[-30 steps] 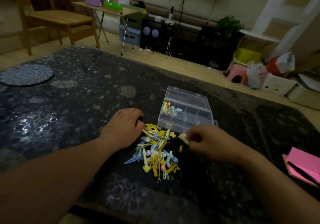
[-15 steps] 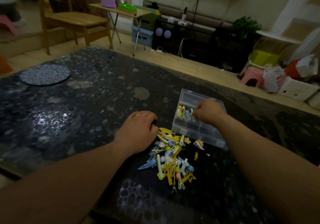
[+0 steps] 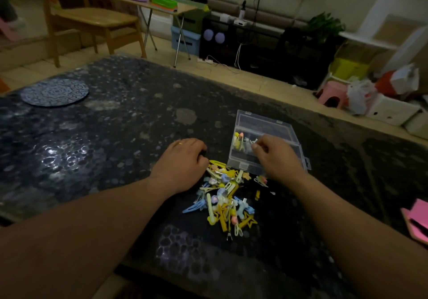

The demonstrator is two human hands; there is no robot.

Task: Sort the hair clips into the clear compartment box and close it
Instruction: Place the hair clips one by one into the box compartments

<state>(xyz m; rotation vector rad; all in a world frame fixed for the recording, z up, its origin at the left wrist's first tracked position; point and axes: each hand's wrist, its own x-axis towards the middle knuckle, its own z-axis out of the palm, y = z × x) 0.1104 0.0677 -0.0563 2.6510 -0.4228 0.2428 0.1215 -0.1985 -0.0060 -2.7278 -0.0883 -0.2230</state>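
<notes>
The clear compartment box [image 3: 266, 122] lies open on the dark table, its lid folded back on the far side. Its left compartment holds a few yellow, pink and pale blue clips [image 3: 240, 142]. My right hand [image 3: 276, 158] hovers over the box's near half with curled fingers and thumb against forefinger; I see no clip between them. A pile of several yellow, blue and white hair clips [image 3: 225, 197] lies just in front of the box. My left hand [image 3: 183, 163] rests on the table at the pile's left edge, fingers curled under, nothing visible in it.
A round patterned mat [image 3: 54, 92] lies at the table's far left. A pink notebook with a pen [image 3: 416, 220] sits at the right edge. Beyond the table's far edge [image 3: 208, 76] are a wooden chair, a folding table and storage boxes.
My right hand picked a clip from the pile's right side, carried it into the box, and has now drawn back a little over the box's near half. The left hand stayed put.
</notes>
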